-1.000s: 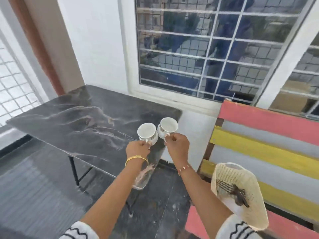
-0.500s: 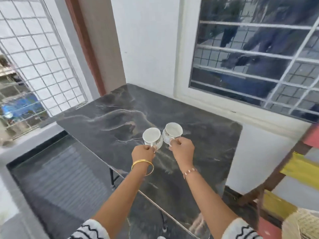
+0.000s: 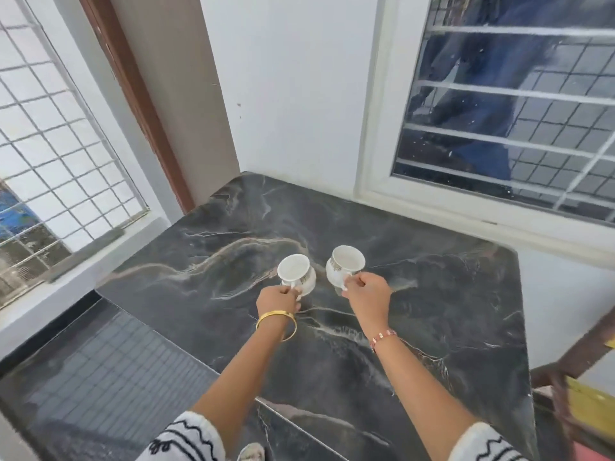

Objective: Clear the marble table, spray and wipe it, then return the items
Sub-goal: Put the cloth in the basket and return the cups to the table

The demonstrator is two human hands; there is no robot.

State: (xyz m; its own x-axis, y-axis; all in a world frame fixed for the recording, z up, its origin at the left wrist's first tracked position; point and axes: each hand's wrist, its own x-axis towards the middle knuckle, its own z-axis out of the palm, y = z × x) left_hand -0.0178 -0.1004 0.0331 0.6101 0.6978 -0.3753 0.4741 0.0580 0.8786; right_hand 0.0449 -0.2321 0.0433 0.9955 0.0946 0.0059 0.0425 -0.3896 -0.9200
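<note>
Dark marble table point(image 3: 432, 311) filling the middle, tucked into the corner under the barred window point(image 3: 499, 111). Above its centre — two white cups, side by side, apart, both tilted. Left cup point(image 3: 297, 273) gripped at the handle by the left hand point(image 3: 277, 299), fingers curled tight round it, gold bangle point(image 3: 276, 322) on the wrist. Right cup point(image 3: 345, 268) pinched at its handle by the right hand point(image 3: 367, 296) — beaded bracelet point(image 3: 382, 337) behind. Touching the marble or just above? Cannot tell.
</note>
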